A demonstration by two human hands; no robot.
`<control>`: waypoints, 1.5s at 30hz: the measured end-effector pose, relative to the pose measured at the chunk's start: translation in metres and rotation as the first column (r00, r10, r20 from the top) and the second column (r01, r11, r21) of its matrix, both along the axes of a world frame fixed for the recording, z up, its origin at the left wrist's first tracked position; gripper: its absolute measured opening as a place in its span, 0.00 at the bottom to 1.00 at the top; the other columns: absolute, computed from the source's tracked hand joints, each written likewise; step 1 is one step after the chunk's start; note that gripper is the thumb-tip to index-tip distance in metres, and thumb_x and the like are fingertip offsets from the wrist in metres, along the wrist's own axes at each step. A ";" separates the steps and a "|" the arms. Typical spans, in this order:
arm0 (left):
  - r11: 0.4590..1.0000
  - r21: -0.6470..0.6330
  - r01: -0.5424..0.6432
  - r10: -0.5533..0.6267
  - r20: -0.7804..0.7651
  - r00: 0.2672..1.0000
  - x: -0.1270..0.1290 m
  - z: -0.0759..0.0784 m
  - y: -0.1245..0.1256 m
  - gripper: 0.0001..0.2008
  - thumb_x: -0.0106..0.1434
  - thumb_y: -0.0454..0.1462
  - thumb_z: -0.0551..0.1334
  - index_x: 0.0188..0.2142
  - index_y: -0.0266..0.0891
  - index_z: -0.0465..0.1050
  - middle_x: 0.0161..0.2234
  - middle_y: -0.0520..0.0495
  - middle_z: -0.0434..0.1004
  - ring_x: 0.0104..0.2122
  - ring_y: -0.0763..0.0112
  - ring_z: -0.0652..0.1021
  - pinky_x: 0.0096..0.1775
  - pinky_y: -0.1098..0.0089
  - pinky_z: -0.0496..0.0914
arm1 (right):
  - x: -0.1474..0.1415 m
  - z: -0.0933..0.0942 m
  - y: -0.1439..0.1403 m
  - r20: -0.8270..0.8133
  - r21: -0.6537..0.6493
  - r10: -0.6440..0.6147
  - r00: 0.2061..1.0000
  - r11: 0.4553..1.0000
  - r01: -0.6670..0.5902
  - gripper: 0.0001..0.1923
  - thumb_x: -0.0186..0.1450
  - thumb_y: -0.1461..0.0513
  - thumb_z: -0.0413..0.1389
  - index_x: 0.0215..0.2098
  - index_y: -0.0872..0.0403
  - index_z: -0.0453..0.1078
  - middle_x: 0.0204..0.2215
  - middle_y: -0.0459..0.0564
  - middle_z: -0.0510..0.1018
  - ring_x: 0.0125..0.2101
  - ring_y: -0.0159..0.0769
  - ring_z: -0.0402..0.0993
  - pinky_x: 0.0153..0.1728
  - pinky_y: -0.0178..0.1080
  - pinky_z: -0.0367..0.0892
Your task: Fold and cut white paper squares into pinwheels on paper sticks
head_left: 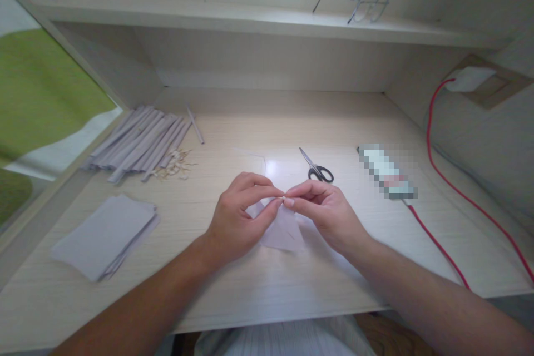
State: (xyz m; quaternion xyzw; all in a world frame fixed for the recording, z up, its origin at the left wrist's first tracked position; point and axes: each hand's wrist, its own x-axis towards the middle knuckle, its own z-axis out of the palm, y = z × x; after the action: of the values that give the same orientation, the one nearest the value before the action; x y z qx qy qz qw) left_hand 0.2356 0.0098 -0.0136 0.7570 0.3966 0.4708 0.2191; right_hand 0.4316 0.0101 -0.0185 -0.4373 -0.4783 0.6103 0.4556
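My left hand [242, 214] and my right hand [325, 211] meet at the middle of the desk, fingertips pinched together on the top corner of a pale lilac paper sheet [283, 231]. The sheet hangs down between both hands onto the desk [258, 283]. A tiny pale object sits between the fingertips; I cannot tell what it is. Black-handled scissors [317, 167] lie shut just beyond my right hand.
A pile of rolled paper sticks [139, 142] lies at the back left, with small pale scraps [175, 164] beside it. A stack of lilac sheets [106, 233] sits front left. A blurred device [387, 172] with a red cable [438, 245] lies right. Glasses [359, 5] rest on the shelf.
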 end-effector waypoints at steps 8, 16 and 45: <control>0.999 -0.018 -0.036 0.036 0.011 0.999 -0.002 0.004 0.000 0.09 0.62 0.33 0.69 0.43 0.42 0.81 0.41 0.45 0.81 0.44 0.62 0.79 0.48 0.61 0.73 | 0.001 -0.002 0.002 -0.071 -0.043 -0.011 0.997 0.999 0.008 0.09 0.55 0.60 0.73 0.31 0.51 0.79 0.29 0.44 0.82 0.30 0.31 0.75 0.35 0.37 0.69; 0.857 -0.504 -0.110 0.288 0.291 0.912 -0.008 -0.006 0.022 0.19 0.62 0.44 0.68 0.50 0.40 0.72 0.52 0.39 0.78 0.53 0.57 0.77 0.51 0.58 0.72 | 0.005 0.003 0.008 -0.164 -0.100 -0.141 0.976 0.987 0.125 0.10 0.55 0.59 0.73 0.32 0.51 0.79 0.31 0.47 0.82 0.33 0.36 0.77 0.39 0.41 0.71; 0.976 -0.217 -0.034 0.057 0.104 0.993 -0.002 0.005 0.001 0.08 0.61 0.29 0.68 0.34 0.44 0.83 0.26 0.53 0.75 0.28 0.72 0.74 0.33 0.69 0.67 | 0.004 0.008 -0.008 0.262 0.380 -0.149 0.954 0.924 0.040 0.02 0.64 0.62 0.66 0.35 0.48 0.79 0.35 0.49 0.83 0.38 0.43 0.77 0.42 0.47 0.71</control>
State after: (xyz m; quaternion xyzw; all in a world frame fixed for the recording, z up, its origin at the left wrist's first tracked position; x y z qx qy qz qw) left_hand 0.2335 0.0106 -0.0082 0.6926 0.4498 0.4708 0.3103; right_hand 0.4352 0.0018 -0.0110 -0.4498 -0.6234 0.4165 0.4853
